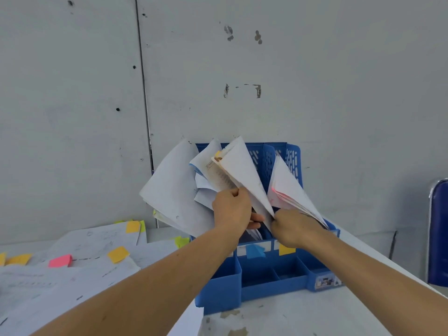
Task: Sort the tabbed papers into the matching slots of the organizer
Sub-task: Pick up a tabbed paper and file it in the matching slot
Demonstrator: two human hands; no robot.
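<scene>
Blue plastic organizer (266,277) stands on the white bench (303,318) against the grey wall (315,69), with upright slots at the back and small open compartments in front. Your left hand (231,209) has its fingers closed on a bundle of white sheets with a yellow tab (238,166), standing in a middle slot. Your right hand (294,227) pinches the lower edge of the pink-edged papers (288,190) in the slot just to the right. More loose tabbed papers (80,267) lie on the bench to your left, with yellow, pink and green tabs. A blue label (254,251) and a yellow label (286,249) mark the slot fronts.
</scene>
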